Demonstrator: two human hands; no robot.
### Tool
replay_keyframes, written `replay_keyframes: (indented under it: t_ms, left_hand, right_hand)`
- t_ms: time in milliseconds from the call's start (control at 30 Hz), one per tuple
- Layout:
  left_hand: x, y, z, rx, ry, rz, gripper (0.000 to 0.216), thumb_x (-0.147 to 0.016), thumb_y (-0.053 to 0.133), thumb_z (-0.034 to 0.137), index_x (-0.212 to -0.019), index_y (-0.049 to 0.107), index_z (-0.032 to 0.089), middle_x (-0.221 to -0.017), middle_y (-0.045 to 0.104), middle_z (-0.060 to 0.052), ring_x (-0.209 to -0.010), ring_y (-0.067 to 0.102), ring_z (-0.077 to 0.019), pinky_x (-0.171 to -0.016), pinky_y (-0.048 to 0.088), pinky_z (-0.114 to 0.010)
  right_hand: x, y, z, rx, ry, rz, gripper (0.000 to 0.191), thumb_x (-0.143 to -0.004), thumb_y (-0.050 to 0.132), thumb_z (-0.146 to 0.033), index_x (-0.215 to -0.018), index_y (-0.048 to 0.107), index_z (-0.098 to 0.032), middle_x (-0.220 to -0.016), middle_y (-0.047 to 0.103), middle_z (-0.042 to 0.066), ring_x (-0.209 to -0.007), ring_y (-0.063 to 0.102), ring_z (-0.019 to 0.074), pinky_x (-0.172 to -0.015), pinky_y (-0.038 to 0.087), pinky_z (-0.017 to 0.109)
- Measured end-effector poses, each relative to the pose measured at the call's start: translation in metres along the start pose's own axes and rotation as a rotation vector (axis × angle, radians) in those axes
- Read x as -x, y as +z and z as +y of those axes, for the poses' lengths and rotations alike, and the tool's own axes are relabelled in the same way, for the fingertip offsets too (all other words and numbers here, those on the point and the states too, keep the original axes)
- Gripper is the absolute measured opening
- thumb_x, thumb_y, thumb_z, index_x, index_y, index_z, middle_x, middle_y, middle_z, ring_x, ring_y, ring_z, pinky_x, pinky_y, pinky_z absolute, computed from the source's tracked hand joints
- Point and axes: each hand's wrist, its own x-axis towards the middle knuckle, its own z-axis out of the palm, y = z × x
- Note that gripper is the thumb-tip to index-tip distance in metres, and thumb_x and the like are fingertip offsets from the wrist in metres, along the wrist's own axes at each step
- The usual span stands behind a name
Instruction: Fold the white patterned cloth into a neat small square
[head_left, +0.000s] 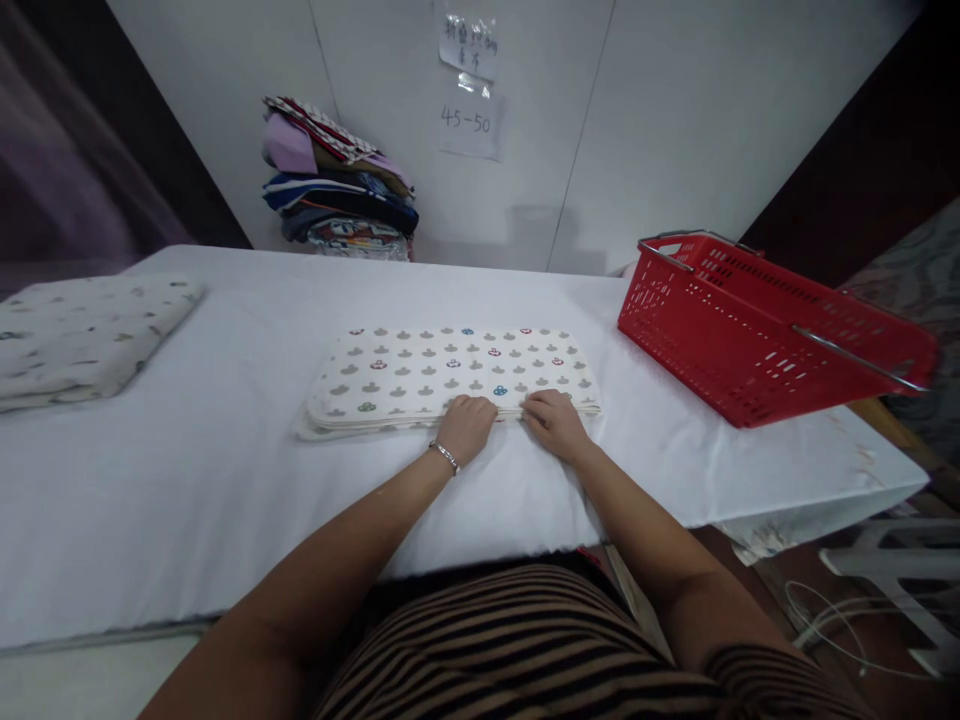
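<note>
A white cloth (427, 370) with a small repeated grey and coloured print lies folded into a long flat rectangle in front of me. My left hand (468, 428), with a silver bracelet at the wrist, grips its near edge around the middle. Just to the right, my right hand (553, 422) is closed on the same edge. The fingers of both hands curl over the layered hem, and the thumbs are mostly hidden. A narrow gap separates the two hands.
The table (247, 480) has a white cover. A red plastic basket (697, 330) with metal handles stands at the right. Another printed cloth (82, 335) lies folded at the left. Behind the table rises a stack of folded fabrics (341, 190) against the wall, near paper signs (470, 120).
</note>
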Motion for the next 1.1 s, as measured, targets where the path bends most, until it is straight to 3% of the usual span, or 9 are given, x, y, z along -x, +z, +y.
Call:
replay_keyframes:
  t_ms: [200, 400, 600, 767, 1100]
  left_hand:
    - [-0.0005, -0.0043, 0.0023, 0.026, -0.029, -0.018, 0.022, -0.087, 0.039, 0.013, -0.096, 0.058, 0.018, -0.084, 0.062, -0.007, -0.084, 0.057, -0.0196, -0.08, 0.036, -0.036]
    - [-0.0013, -0.0079, 0.0036, -0.017, -0.011, -0.064, 0.022, -0.085, 0.042, 0.013, -0.096, 0.06, 0.019, -0.091, 0.062, -0.007, -0.091, 0.054, -0.0204, -0.081, 0.036, -0.035]
    - [-0.0046, -0.0055, 0.0032, 0.01, -0.095, -0.044, 0.026, -0.083, 0.043, 0.01, -0.102, 0.058, 0.018, -0.091, 0.063, -0.007, -0.092, 0.055, -0.021, -0.078, 0.038, -0.035]
    - [-0.0073, -0.0071, 0.0037, 0.033, -0.146, -0.043, 0.024, -0.085, 0.041, 0.012, -0.1, 0.059, 0.018, -0.092, 0.064, -0.007, -0.09, 0.056, -0.0213, -0.078, 0.039, -0.035]
    - [-0.009, -0.0097, 0.004, 0.035, -0.156, -0.045, 0.024, -0.085, 0.04, 0.013, -0.095, 0.061, 0.018, -0.089, 0.063, -0.008, -0.087, 0.057, -0.0231, -0.074, 0.04, -0.036]
  right_hand:
    - [-0.0001, 0.0023, 0.0023, -0.01, 0.011, 0.0, 0.021, -0.088, 0.047, -0.027, -0.097, 0.066, -0.024, -0.098, 0.062, 0.008, -0.092, 0.053, 0.0213, -0.082, 0.042, 0.039]
    - [-0.0008, 0.0052, 0.0036, -0.004, 0.013, 0.017, 0.02, -0.089, 0.047, -0.026, -0.094, 0.066, -0.023, -0.097, 0.063, 0.007, -0.091, 0.053, 0.0209, -0.081, 0.042, 0.037]
    - [0.001, 0.003, 0.0028, -0.045, 0.036, 0.09, 0.019, -0.087, 0.047, -0.022, -0.101, 0.06, -0.022, -0.103, 0.062, 0.008, -0.097, 0.052, 0.0217, -0.085, 0.041, 0.039]
    - [0.0027, -0.0015, 0.001, -0.021, 0.02, 0.111, 0.014, -0.083, 0.047, -0.017, -0.088, 0.059, -0.022, -0.11, 0.058, 0.008, -0.106, 0.049, 0.0221, -0.09, 0.037, 0.041]
    - [0.0027, -0.0018, -0.0034, 0.018, -0.018, 0.129, 0.011, -0.08, 0.049, -0.016, -0.084, 0.057, -0.021, -0.117, 0.056, 0.008, -0.115, 0.045, 0.0228, -0.094, 0.034, 0.041]
